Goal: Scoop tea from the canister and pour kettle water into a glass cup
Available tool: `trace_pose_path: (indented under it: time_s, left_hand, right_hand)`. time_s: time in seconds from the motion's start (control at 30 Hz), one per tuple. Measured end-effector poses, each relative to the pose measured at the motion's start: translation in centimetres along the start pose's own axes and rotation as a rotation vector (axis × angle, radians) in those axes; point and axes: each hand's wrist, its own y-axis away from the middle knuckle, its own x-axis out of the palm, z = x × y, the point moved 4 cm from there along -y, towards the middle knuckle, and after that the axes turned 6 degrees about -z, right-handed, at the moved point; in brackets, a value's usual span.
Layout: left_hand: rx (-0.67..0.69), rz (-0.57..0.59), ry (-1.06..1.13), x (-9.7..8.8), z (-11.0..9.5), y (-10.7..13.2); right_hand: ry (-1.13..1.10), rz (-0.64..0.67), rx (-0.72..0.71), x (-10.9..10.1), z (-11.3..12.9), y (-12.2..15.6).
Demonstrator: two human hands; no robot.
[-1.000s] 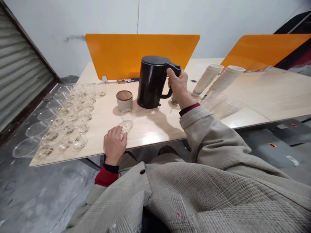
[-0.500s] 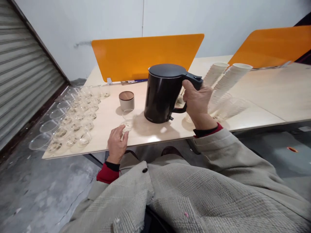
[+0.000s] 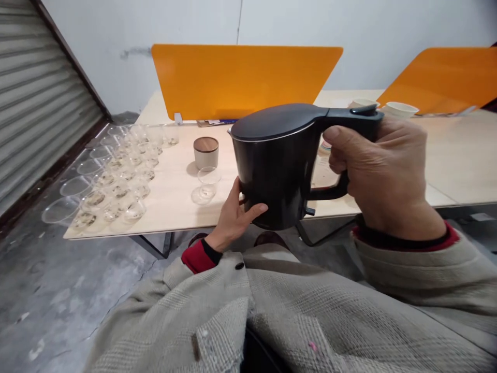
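A black electric kettle (image 3: 272,176) is held up in front of me, its spout toward the left. My right hand (image 3: 384,171) is wrapped round its handle. Against the kettle's lower left side lies my left hand (image 3: 236,215), thumb across the front and fingers partly hidden behind the body. Just left of the kettle, a clear plastic cup (image 3: 208,190) stands on the table. Behind that cup is a light canister (image 3: 206,155) with a brown wooden lid.
Rows of clear plastic cups (image 3: 120,189) with dark bits at the bottom fill the table's left end. Orange dividers (image 3: 240,77) stand along the back. Paper cup stacks (image 3: 402,110) are partly hidden behind my right hand. The table (image 3: 174,207) has its front edge near me.
My right hand has raised the kettle and brought it closer to me. My left hand has moved right from the clear cup onto the kettle's side.
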Motion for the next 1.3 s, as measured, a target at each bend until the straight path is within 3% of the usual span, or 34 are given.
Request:
trace_pose_path:
  time_s: [0.17, 0.43, 0.8, 1.03, 1.3]
  left_hand:
    - [-0.047, -0.123, 0.069, 0.8, -0.9, 1.4]
    - [-0.111, -0.167, 0.186, 1.7, -0.6, 2.8]
    - [-0.145, -0.188, 0.238, 1.7, -0.4, 2.9]
    - [-0.201, -0.201, 0.315, 1.9, 0.3, 3.1]
    - [-0.275, -0.168, 0.467, 2.4, 0.5, 3.2]
  right_hand:
    - [0.107, 0.141, 0.040, 1.0, 2.3, -0.7]
    - [0.354, 0.355, 0.026, 4.4, 5.6, -2.1]
    - [0.442, 0.486, 0.051, 7.1, 4.1, -4.0]
    - [0.590, 0.484, 0.101, 8.4, 4.4, -4.3]
    - [0.573, 0.521, 0.110, 9.9, 3.5, -4.8]
